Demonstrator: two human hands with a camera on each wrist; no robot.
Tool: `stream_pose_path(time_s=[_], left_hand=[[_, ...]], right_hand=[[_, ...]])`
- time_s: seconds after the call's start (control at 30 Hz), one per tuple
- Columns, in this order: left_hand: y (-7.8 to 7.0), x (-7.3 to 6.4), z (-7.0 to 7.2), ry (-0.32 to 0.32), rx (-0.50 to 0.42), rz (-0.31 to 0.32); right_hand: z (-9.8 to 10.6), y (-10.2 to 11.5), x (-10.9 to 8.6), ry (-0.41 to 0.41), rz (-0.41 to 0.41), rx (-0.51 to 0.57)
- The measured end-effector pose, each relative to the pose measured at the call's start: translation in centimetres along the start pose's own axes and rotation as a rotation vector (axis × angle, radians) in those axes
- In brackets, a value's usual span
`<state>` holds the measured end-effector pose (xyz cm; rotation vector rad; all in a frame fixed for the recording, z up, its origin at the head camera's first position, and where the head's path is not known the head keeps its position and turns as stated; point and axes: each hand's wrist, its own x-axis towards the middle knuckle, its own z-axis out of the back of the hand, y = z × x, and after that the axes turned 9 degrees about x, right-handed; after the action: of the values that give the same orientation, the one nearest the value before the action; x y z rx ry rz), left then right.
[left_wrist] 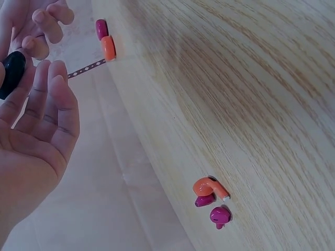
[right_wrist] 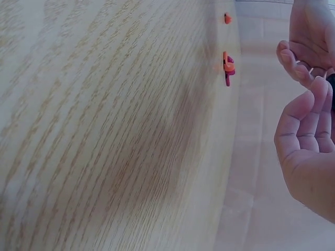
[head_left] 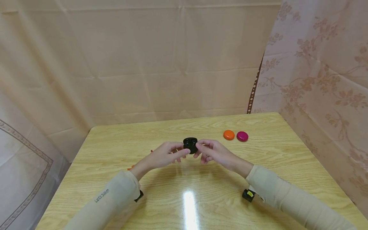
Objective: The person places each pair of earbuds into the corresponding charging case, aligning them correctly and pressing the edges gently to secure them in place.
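Both hands hold a small black earbud case point(head_left: 190, 147) above the middle of the table; its lid stands open toward the far side. My left hand point(head_left: 164, 155) pinches the left side, thumb on the near face. From the right, my right hand point(head_left: 219, 155) grips the other edge between thumb and fingers. In the left wrist view the case point(left_wrist: 13, 74) is partly cut off by the frame edge. The remaining fingers of the right hand point(right_wrist: 309, 141) are loosely bent below it.
An orange round case point(head_left: 228, 134) and a magenta round case point(head_left: 242, 136) lie side by side at the back right. Left of the hands are loose earbuds, among them an orange earbud point(left_wrist: 203, 186) and a magenta earbud point(left_wrist: 220, 215). A curtain point(head_left: 138, 64) hangs behind the table.
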<state>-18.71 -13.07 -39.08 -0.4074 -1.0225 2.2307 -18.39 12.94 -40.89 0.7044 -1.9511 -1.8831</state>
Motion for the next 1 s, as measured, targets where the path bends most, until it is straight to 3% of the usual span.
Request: stream_pose_path(time_s=[0.33, 1.0], left_hand=[[-0.12, 0.02, -0.23, 0.018, 0.025, -0.013], [-0.21, 0.18, -0.71, 0.053, 0.022, -0.040]], right_hand=[[-0.10, -0.01, 0.20, -0.027, -0.015, 0.055], [0.10, -0.10, 0.15, -0.016, -0.042, 0.054]])
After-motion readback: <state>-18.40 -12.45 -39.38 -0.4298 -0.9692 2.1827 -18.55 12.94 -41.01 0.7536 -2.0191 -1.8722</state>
